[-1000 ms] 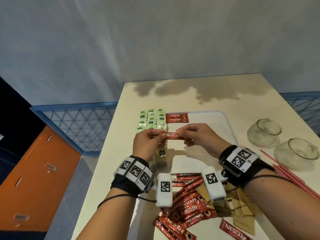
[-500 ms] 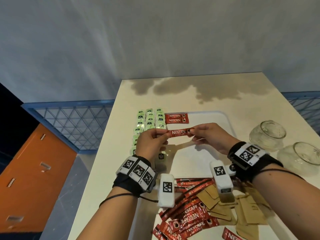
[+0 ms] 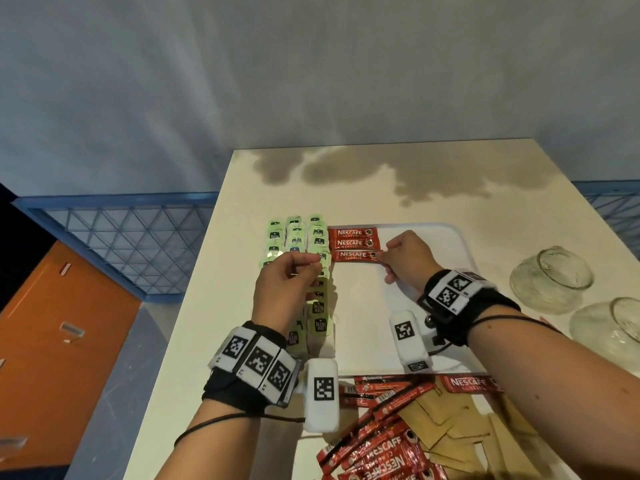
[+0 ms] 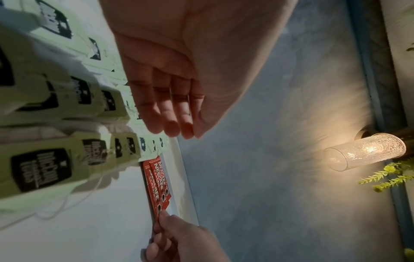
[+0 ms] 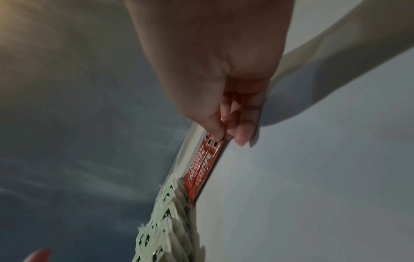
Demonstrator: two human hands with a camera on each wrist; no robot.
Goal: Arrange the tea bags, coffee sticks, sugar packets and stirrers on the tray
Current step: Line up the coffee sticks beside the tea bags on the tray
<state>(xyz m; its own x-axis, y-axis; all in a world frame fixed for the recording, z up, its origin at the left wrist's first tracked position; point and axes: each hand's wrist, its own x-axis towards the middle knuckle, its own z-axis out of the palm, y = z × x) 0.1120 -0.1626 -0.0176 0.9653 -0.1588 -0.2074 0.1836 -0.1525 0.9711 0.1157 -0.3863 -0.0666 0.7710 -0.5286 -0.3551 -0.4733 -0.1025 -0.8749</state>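
A white tray (image 3: 433,237) lies on the cream table. Green tea bags (image 3: 294,237) fill columns along its left side. Three red coffee sticks lie in a row at its far edge. My right hand (image 3: 382,258) pinches the right end of the nearest stick (image 3: 353,255), which lies flat under the other two. The right wrist view shows thumb and finger (image 5: 218,134) on that stick (image 5: 206,164). My left hand (image 3: 313,268) hovers over the tea bags just left of the stick. Its fingers (image 4: 170,113) are relaxed and hold nothing.
A heap of loose coffee sticks (image 3: 381,445) and brown sugar packets (image 3: 450,427) lies at the near edge under my wrists. Two glass jars (image 3: 550,278) (image 3: 609,327) lie on their sides at the right. The table's left edge drops off beside the tea bags.
Both hands carried the coffee stick away from me and set it on the tray below the two others. My left hand let go of its left end.
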